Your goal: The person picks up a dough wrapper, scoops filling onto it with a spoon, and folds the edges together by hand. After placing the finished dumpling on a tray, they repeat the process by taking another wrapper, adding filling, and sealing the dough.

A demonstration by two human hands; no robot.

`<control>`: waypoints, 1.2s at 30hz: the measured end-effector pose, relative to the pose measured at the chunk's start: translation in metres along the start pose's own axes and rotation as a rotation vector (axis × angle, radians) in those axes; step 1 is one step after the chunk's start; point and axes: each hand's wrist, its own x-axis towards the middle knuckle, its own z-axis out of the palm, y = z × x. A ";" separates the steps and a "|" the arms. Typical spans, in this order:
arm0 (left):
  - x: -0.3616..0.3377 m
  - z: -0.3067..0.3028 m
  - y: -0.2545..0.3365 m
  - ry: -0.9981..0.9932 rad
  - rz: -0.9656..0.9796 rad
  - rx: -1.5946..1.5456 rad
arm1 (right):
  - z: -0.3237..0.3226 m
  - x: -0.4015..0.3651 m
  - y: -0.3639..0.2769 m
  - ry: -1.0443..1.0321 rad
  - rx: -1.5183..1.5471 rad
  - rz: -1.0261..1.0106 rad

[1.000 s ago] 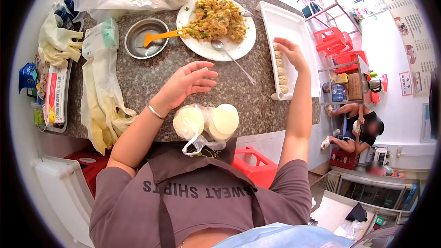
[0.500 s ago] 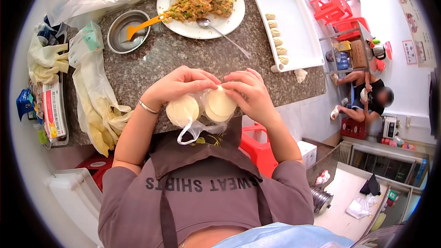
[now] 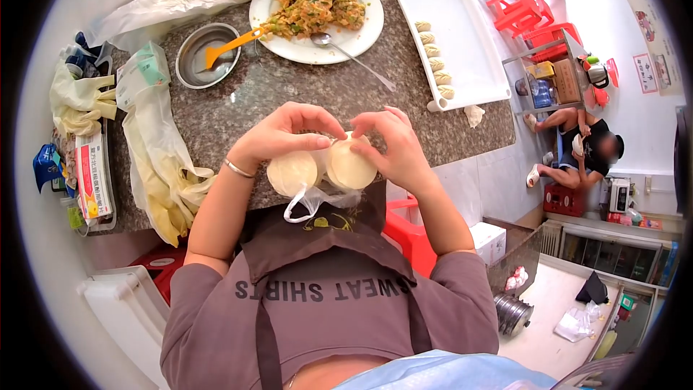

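Two stacks of round, pale dough wrappers, the left stack (image 3: 294,173) and the right stack (image 3: 351,166), lie side by side in a clear plastic bag (image 3: 312,202) at the counter's near edge. My left hand (image 3: 292,133) arches over the left stack, thumb and forefinger apart, its forefinger tip at the right stack's upper edge. Bent over that same edge, my right hand (image 3: 390,146) pinches the top wrapper between thumb and fingers. Beyond my hands is a white plate (image 3: 285,47) of chopped filling (image 3: 317,3), with a metal spoon (image 3: 354,59) resting on its rim.
An orange spatula (image 3: 231,47) rests in a metal bowl (image 3: 189,79). On the right, a white tray (image 3: 469,43) holds a row of pleated dumplings (image 3: 433,50). Gloves (image 3: 162,173) lie left. A person (image 3: 585,144) sits farther off, near red stools (image 3: 516,11).
My left thumb and forefinger have moved apart, and the fingertips of my two hands are slightly less bunched together. The whole view has shifted a little.
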 end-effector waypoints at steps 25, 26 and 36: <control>0.002 -0.005 -0.004 0.021 -0.035 0.000 | -0.004 -0.023 0.009 -0.030 0.016 0.149; 0.002 -0.005 -0.003 0.022 -0.035 -0.003 | -0.003 -0.024 0.010 -0.033 0.016 0.150; 0.003 -0.006 -0.015 0.034 0.218 -0.049 | 0.006 0.031 -0.003 0.188 0.137 -0.108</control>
